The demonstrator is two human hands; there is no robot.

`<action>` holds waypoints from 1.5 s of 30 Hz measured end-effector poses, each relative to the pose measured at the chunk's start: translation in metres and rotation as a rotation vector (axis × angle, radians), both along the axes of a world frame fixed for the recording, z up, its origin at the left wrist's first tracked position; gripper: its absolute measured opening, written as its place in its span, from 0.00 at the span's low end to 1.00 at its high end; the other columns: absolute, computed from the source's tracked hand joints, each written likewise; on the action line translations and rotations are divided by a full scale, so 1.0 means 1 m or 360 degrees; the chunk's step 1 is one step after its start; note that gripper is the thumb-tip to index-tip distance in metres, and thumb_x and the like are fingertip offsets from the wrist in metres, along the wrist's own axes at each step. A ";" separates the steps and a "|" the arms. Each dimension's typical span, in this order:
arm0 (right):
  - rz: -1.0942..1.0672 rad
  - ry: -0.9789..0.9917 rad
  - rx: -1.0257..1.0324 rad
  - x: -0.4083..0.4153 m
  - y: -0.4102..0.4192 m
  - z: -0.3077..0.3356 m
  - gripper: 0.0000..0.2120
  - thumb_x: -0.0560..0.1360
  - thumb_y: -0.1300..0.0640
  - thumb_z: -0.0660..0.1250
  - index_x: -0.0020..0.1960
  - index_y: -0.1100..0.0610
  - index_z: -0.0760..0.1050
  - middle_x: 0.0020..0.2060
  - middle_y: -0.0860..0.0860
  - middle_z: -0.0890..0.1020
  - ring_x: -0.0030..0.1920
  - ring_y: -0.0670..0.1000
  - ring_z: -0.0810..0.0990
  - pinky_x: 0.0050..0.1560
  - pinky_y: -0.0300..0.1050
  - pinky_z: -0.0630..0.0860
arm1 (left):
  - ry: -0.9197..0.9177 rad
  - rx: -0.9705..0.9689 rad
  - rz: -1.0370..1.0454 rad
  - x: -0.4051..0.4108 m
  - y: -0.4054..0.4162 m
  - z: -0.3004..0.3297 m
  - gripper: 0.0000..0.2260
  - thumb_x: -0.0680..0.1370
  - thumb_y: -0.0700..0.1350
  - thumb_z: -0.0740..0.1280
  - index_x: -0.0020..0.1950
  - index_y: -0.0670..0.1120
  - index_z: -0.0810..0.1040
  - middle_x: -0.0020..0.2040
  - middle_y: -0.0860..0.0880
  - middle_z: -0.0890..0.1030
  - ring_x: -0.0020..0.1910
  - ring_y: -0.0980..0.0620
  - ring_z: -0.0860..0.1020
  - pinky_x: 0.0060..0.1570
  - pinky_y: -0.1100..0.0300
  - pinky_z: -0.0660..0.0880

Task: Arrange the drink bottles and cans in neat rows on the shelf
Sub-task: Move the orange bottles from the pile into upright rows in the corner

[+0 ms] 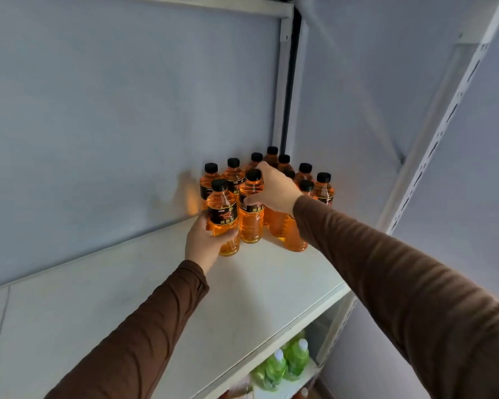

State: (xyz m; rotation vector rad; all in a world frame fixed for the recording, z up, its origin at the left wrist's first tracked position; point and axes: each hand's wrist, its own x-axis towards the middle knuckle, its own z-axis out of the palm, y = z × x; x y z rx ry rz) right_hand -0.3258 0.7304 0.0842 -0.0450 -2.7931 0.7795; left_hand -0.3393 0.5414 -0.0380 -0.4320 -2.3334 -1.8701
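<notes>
Both hands grip orange bottles at frame centre: my left hand (203, 240) wraps the front bottle (223, 217), my right hand (274, 188) clasps its neighbour (251, 210), likely squaring rows on the shelf (271, 283).

White shelf board (271, 283) running from lower left of the frame up to the right corner. Cluster of orange drink bottles (323, 188) with black caps standing upright at centre frame, close together. Lower shelf (288, 387), bottom right of frame, carrying green bottles (297, 358) with white caps.
</notes>
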 end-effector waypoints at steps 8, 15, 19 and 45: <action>0.0214 -0.0181 0.0106 -0.041 0.008 -0.001 0.43 0.68 0.56 0.78 0.75 0.59 0.59 0.66 0.59 0.75 0.61 0.59 0.77 0.53 0.47 0.74 | -0.0052 -0.0036 0.0243 -0.021 0.020 -0.008 0.25 0.67 0.48 0.80 0.61 0.54 0.76 0.56 0.57 0.82 0.54 0.64 0.77 0.58 0.55 0.74; 0.0396 -0.0294 0.0493 -0.049 0.019 0.018 0.34 0.70 0.53 0.77 0.70 0.62 0.67 0.60 0.59 0.78 0.57 0.59 0.78 0.58 0.53 0.78 | -0.0061 -0.0166 0.0380 -0.023 0.035 -0.013 0.25 0.67 0.54 0.79 0.60 0.56 0.74 0.57 0.56 0.80 0.56 0.56 0.78 0.59 0.52 0.75; 0.0517 -0.0303 0.0630 -0.051 0.026 0.039 0.29 0.75 0.52 0.73 0.72 0.61 0.68 0.64 0.58 0.77 0.62 0.58 0.77 0.63 0.54 0.75 | -0.0055 -0.0232 0.0436 -0.016 0.035 -0.019 0.26 0.68 0.56 0.78 0.61 0.60 0.70 0.56 0.60 0.78 0.53 0.61 0.76 0.55 0.58 0.73; 0.0596 -0.0117 0.1141 -0.054 0.021 0.049 0.16 0.80 0.53 0.65 0.65 0.59 0.75 0.58 0.56 0.80 0.58 0.57 0.79 0.59 0.53 0.77 | -0.0216 -0.0516 0.0492 -0.011 0.041 -0.025 0.31 0.73 0.53 0.75 0.72 0.52 0.66 0.69 0.49 0.75 0.67 0.46 0.75 0.67 0.47 0.73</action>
